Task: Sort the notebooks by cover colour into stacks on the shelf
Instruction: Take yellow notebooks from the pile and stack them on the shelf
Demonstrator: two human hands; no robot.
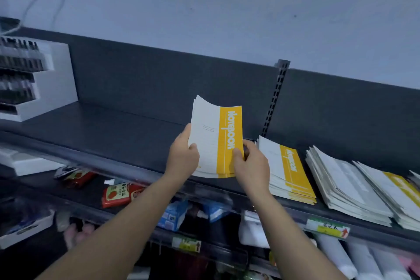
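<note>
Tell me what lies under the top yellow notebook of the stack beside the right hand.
Under the top notebook more yellow-edged notebooks show only as stacked edges, resting on the shelf. Their covers are hidden.

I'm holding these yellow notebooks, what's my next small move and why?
Probably lower the yellow-and-white paper notebooks gripped by left hand and right hand onto the matching yellow-banded stack beside them on the dark shelf; the covers look alike.

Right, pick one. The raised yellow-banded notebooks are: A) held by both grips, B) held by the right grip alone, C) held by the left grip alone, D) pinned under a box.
A: the left grip and right grip each hold a lower side of the yellow-banded notebooks.
</note>
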